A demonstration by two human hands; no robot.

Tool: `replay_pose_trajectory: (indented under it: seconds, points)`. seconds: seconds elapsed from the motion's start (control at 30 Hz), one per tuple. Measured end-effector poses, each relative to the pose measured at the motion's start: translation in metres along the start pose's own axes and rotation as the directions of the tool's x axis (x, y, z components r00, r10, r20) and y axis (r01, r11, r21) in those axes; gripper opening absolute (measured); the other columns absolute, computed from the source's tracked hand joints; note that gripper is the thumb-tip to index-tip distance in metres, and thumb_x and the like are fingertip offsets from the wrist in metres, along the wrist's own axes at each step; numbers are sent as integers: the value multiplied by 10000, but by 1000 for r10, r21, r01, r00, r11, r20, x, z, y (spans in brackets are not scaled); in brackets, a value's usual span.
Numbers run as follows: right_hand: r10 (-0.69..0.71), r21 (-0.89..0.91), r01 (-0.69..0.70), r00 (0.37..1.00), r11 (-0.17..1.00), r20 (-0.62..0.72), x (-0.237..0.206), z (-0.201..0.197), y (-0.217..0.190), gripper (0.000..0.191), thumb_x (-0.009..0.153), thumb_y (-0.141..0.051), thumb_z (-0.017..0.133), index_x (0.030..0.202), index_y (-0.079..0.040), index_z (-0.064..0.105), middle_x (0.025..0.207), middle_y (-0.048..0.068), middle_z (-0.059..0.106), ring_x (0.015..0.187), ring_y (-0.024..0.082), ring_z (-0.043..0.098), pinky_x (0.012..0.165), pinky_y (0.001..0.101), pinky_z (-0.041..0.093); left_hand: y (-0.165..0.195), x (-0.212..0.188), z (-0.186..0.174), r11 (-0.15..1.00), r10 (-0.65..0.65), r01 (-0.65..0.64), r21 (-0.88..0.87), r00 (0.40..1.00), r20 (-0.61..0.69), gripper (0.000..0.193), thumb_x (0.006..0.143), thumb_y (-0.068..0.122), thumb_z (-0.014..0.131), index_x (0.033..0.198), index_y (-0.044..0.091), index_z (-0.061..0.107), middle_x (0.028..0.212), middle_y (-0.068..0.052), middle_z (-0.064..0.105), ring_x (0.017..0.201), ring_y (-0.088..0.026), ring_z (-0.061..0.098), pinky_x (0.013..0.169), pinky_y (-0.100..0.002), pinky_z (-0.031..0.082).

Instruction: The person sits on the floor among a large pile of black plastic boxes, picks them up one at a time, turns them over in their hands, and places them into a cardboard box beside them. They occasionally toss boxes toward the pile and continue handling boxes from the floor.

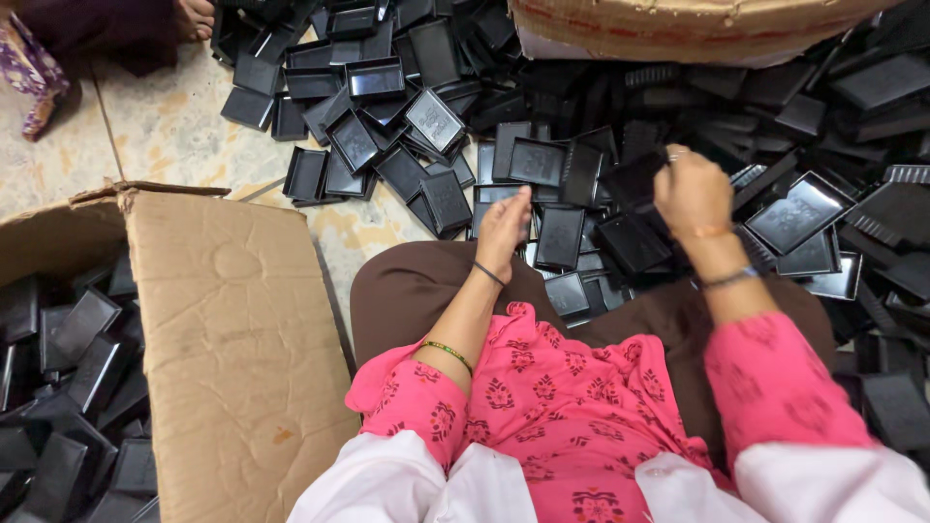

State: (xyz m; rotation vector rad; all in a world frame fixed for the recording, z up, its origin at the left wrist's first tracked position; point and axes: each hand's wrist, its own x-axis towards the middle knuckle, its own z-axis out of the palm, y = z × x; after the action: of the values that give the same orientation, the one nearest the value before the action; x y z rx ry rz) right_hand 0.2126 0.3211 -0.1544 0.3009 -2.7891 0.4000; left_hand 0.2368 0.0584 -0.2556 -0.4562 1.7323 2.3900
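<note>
- Pink printed sleeves (pixel 581 407) and the white cloth below them sit closest to me, at 6 o'clock, with my brown-covered lap (pixel 417 291) just beyond.
- At 8 o'clock a cardboard box (pixel 232 320) stands beside my knee, one flap folded across its top; black plastic pieces (pixel 77 387) lie loosely inside it.
- My left hand (pixel 504 232) reaches forward off the lap toward 12 o'clock, fingers together and fairly flat, resting on the near edge of the heap. I cannot tell whether it pinches a piece or only touches one.
- My right hand (pixel 690 194) is raised at about 1 o'clock, fingers curled together around a dark plastic piece (pixel 639 179) that I hold by its edge above the pile.
- Just past both hands lies the heap of black plastic trays (pixel 542 194), shallow rectangular ones with raised rims, tumbled at every angle, some face up and some overturned.
- I judge these trays light, stiff and rather slick; thin moulded rims could crack if squeezed hard. The best hold looks like a pinch on one long rim, thumb inside and fingers under the base.
- Toward 10 o'clock the trays thin out over the pale tiled floor (pixel 174 126).
- At 12 to 1 o'clock, farthest off, the side of a second cardboard box (pixel 678 29) overhangs the pile.
- In the far corner at 11 o'clock another person's foot (pixel 194 17) shows beside patterned cloth.
</note>
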Motion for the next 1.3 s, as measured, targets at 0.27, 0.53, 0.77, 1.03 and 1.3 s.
replay_pose_trajectory:
  seconds: [0.27, 0.53, 0.77, 1.03, 1.3]
  points:
    - [-2, 737, -202, 964, 645, 266, -45, -3, -61, 385, 921, -193, 691, 1255, -8, 641, 1065, 172, 739, 892, 356, 751, 785, 383, 594, 46, -50, 17, 890, -91, 356, -285, 751, 654, 543, 943, 384, 665, 1398, 138, 498, 1062, -95, 696, 905, -215, 727, 805, -374, 617]
    - [-524, 249, 467, 675, 848, 519, -90, 65, -67, 697, 639, -211, 832, 1285, -115, 588, 1172, 181, 618, 1118, 377, 597, 909, 528, 490, 46, -14, -7, 798, -26, 47, -601, 999, 43, 444, 1019, 504, 664, 1213, 119, 560, 943, -49, 658, 823, -196, 686, 713, -349, 583]
    - [56, 224, -168, 900, 960, 433, -52, -29, -65, 663, 701, -444, 875, 1265, -169, 659, 1091, 158, 677, 919, 315, 671, 828, 410, 546, 47, -23, 3, 862, -10, -9, -507, 999, -34, 652, 977, 724, 383, 1146, 136, 607, 892, -84, 669, 795, -205, 671, 717, -360, 579]
    - [220, 789, -163, 975, 592, 37, -69, 26, -127, 483, 827, -230, 840, 1247, -53, 682, 1168, 109, 728, 1067, 188, 689, 938, 319, 535, 28, -39, 31, 946, 13, 5, -323, 998, 54, 700, 1042, 651, 298, 1332, 93, 607, 1153, -65, 652, 1068, -187, 628, 986, -347, 512]
    - [168, 733, 19, 969, 680, -181, -55, 32, -133, 430, 893, -193, 797, 1270, -22, 683, 1290, 151, 674, 1191, 244, 653, 1021, 349, 515, 35, -52, 36, 912, 120, -67, -404, 987, 107, 499, 972, 379, 603, 1427, 214, 484, 1238, 12, 611, 1143, -96, 592, 1012, -273, 482]
